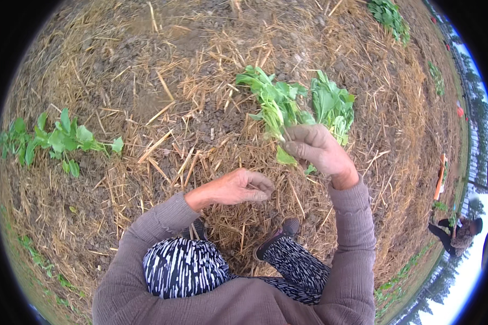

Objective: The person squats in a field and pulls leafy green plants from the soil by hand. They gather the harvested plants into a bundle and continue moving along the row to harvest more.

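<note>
My right hand (315, 150) is closed on the stem ends of a bunch of leafy green plants (274, 101), whose leaves spread up and away from the fingers. Just beyond that hand, a second leafy bunch (329, 101) lies on the straw-strewn soil; where the two meet is partly hidden. Nothing is held by my left hand (242, 187), which hovers over the straw (223, 211) with its fingers slightly curled, to the lower left of the right hand. A yellow-green leaf (285, 156) hangs below the right fingers.
Leafy plants (65, 140) lie at the left, and another green pile (388, 18) at the upper right. My shoes (278, 237) rest on the straw. Far right, another person (457, 235) is low to the ground near an orange-edged object (440, 176). Green rows run along the lower edges.
</note>
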A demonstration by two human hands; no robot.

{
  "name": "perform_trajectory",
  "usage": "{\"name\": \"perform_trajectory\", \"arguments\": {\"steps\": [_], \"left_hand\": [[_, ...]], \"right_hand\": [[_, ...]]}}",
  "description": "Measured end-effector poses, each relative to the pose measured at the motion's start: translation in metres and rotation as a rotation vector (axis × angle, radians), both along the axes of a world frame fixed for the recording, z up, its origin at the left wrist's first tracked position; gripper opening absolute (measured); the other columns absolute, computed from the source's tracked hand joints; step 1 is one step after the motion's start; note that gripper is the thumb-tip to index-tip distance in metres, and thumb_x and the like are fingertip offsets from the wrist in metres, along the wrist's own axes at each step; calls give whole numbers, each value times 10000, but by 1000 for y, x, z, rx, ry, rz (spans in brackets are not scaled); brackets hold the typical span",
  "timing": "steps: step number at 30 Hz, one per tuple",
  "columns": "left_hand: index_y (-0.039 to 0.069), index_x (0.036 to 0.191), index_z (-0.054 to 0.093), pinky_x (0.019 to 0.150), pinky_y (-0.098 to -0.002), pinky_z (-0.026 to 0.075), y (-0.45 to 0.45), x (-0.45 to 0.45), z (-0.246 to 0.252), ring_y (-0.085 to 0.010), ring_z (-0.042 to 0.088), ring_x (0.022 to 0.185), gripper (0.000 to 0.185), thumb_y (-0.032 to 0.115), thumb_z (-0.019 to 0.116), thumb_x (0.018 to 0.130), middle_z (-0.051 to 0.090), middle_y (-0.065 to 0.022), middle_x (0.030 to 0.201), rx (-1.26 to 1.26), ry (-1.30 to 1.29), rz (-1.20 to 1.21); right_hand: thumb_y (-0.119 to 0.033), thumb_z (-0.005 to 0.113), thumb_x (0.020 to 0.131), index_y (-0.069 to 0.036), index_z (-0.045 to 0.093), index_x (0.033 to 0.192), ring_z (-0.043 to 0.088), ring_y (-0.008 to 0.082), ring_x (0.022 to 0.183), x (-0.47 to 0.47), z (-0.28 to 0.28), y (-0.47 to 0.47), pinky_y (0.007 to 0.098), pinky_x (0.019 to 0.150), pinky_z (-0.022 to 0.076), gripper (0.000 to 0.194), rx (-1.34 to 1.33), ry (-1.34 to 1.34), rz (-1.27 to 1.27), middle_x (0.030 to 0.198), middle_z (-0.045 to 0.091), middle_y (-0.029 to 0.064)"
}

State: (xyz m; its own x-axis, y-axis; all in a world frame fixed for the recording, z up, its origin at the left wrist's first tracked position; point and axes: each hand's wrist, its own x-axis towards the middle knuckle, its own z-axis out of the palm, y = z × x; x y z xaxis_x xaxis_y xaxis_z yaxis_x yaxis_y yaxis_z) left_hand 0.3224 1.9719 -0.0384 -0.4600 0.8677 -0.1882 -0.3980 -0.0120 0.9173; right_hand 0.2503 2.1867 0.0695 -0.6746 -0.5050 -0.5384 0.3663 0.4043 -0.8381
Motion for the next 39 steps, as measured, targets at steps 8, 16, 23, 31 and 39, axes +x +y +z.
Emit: {"name": "perform_trajectory", "arguments": {"steps": [8,16,23,31,39], "left_hand": [[107,1435,195,893,-302,450,-83,32,5,-166,494,1076,1130,276,885,556,440,-33,1196,372,-324,447],[42,981,610,517,-194,417,-190,125,11,-96,570,717,271,252,678,823,613,-42,902,73,-468,981],[34,1050,580,552,-223,448,-257,161,38,-129,582,725,218,145,621,868,628,-72,960,81,-344,1694],[44,1055,571,575,-239,443,-247,175,38,-132,578,721,194,109,603,876,629,-67,953,41,-346,1850],[35,1050,583,575,-226,425,-250,170,39,-115,550,708,186,123,593,886,625,-54,917,50,-265,1854]], "right_hand": [[-152,487,830,55,553,1005,577,226,730,36,-11,-104,357,663,441,279,-81,-91,574,769,586,151],[-181,477,864,65,471,1129,623,293,899,69,-82,-174,371,726,518,361,35,196,904,999,578,249],[-122,533,799,60,460,1219,520,367,1134,81,-172,-297,493,976,391,464,287,1312,1051,1258,473,280],[-153,604,731,37,472,1173,508,392,1062,73,-226,-349,544,950,352,499,532,1132,936,1116,534,272],[-104,598,737,-37,560,853,624,338,786,140,-167,-381,441,688,497,140,222,802,720,796,625,173]]}}
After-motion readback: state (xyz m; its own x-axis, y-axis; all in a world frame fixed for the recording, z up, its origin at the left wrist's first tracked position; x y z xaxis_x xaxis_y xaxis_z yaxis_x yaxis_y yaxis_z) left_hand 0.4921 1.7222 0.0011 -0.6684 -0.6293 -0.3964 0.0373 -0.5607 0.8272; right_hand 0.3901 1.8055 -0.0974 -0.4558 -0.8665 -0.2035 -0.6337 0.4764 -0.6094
